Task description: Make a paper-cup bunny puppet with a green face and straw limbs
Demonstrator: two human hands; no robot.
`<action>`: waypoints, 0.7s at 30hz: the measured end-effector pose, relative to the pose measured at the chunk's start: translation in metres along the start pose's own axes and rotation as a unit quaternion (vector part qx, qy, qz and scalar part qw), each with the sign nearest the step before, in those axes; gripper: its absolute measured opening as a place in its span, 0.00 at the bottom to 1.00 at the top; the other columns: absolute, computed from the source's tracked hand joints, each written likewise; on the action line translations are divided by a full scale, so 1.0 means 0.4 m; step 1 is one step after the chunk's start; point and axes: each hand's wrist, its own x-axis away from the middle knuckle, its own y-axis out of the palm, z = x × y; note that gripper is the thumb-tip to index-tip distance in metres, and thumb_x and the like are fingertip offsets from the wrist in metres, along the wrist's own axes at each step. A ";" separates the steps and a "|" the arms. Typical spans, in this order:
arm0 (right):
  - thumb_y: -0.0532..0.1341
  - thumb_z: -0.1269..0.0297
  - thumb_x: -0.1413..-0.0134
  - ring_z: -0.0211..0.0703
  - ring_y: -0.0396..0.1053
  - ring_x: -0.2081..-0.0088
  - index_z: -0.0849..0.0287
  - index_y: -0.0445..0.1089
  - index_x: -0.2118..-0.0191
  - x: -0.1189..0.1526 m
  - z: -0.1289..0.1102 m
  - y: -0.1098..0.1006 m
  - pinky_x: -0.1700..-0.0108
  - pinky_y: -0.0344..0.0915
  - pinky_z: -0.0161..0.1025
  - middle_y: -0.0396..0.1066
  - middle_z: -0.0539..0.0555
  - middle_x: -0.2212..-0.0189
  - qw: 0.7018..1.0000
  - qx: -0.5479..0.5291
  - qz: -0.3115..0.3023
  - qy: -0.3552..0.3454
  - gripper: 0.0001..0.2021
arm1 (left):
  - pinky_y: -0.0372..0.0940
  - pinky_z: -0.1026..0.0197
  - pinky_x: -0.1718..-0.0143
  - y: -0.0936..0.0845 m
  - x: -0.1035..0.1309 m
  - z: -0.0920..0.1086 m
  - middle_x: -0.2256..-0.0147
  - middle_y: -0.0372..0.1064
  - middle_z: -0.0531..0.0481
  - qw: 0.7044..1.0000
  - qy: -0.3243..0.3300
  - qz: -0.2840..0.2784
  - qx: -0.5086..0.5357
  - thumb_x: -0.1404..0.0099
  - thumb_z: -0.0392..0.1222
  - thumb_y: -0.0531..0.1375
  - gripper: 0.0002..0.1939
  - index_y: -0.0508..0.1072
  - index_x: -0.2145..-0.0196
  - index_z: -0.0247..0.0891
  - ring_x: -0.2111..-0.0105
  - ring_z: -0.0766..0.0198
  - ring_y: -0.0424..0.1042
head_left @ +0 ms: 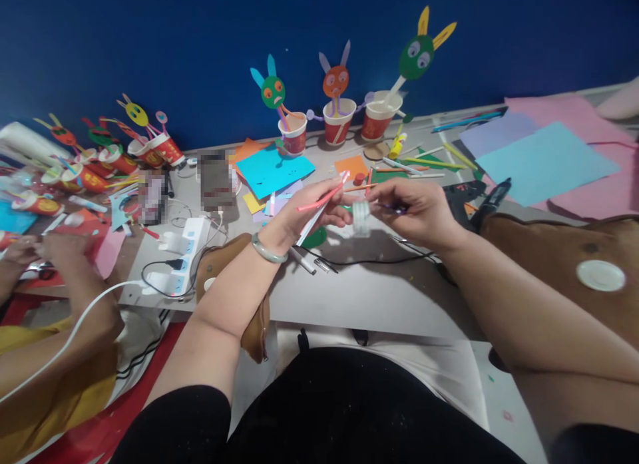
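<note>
My left hand (pixel 317 208), a jade-coloured bangle on its wrist, is closed on a thin red stick (pixel 319 200) and a white stick (pixel 310 226), which may be drinking straws or rolled paper. My right hand (pixel 417 211) is closed, its fingertips at a slightly blurred roll of clear tape (pixel 361 215). The roll hangs between the two hands, close to the left fingertips. Something dark and purplish shows at the right fingers, too small to name. Below my left hand lie a green paper piece (pixel 315 237) and a white marker (pixel 303 259).
Paper cups with rabbit-eared puppets stand along the wall, one a green-headed puppet (pixel 417 58). Coloured sheets (pixel 549 161) lie at right, near a glue gun (pixel 492 201). A power strip (pixel 192 257) with cables sits left of me. Another person's hands (pixel 64 251) work farther left.
</note>
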 end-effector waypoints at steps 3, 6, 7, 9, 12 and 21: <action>0.72 0.60 0.44 0.43 0.65 0.70 0.54 0.74 0.68 -0.033 0.044 -0.050 0.65 0.62 0.44 0.75 0.55 0.70 0.996 0.031 0.071 0.041 0.07 | 0.75 0.66 0.71 0.000 -0.007 -0.003 0.70 0.79 0.47 0.998 0.040 0.044 -0.025 0.22 0.62 0.62 0.24 0.69 0.67 0.39 0.74 0.66 0.80; 0.72 0.70 0.50 0.41 0.61 0.72 0.55 0.74 0.70 -0.072 0.108 -0.117 0.64 0.59 0.43 0.71 0.53 0.75 0.968 0.128 0.138 0.167 0.07 | 0.72 0.68 0.73 0.007 -0.012 -0.016 0.67 0.82 0.47 0.991 0.079 0.085 -0.063 0.22 0.59 0.63 0.21 0.71 0.64 0.38 0.76 0.70 0.77; 0.73 0.72 0.52 0.41 0.59 0.73 0.55 0.73 0.71 -0.083 0.127 -0.136 0.64 0.56 0.44 0.67 0.51 0.78 0.950 0.170 0.146 0.219 0.09 | 0.71 0.68 0.74 0.012 -0.012 -0.022 0.65 0.83 0.47 0.989 0.088 0.090 -0.075 0.21 0.57 0.63 0.20 0.71 0.63 0.38 0.77 0.72 0.76; 0.73 0.74 0.55 0.41 0.55 0.73 0.53 0.71 0.74 -0.099 0.157 -0.165 0.63 0.53 0.44 0.62 0.49 0.80 0.914 0.239 0.154 0.288 0.12 | 0.71 0.69 0.74 0.020 -0.011 -0.032 0.63 0.84 0.47 0.987 0.098 0.085 -0.098 0.20 0.53 0.62 0.18 0.71 0.63 0.38 0.77 0.73 0.76; 0.75 0.76 0.58 0.40 0.46 0.73 0.52 0.66 0.78 -0.112 0.183 -0.182 0.62 0.48 0.46 0.53 0.46 0.82 0.875 0.304 0.155 0.343 0.17 | 0.71 0.70 0.73 0.027 -0.007 -0.042 0.61 0.84 0.48 0.984 0.105 0.068 -0.124 0.18 0.48 0.60 0.16 0.72 0.64 0.37 0.75 0.74 0.77; 0.75 0.72 0.49 0.41 0.54 0.72 0.55 0.74 0.67 -0.085 0.170 -0.124 0.64 0.50 0.44 0.64 0.48 0.78 0.964 0.080 0.175 0.183 0.10 | 0.72 0.68 0.71 0.030 -0.004 -0.047 0.62 0.82 0.49 0.984 0.121 0.052 -0.120 0.18 0.42 0.57 0.15 0.72 0.65 0.37 0.74 0.73 0.77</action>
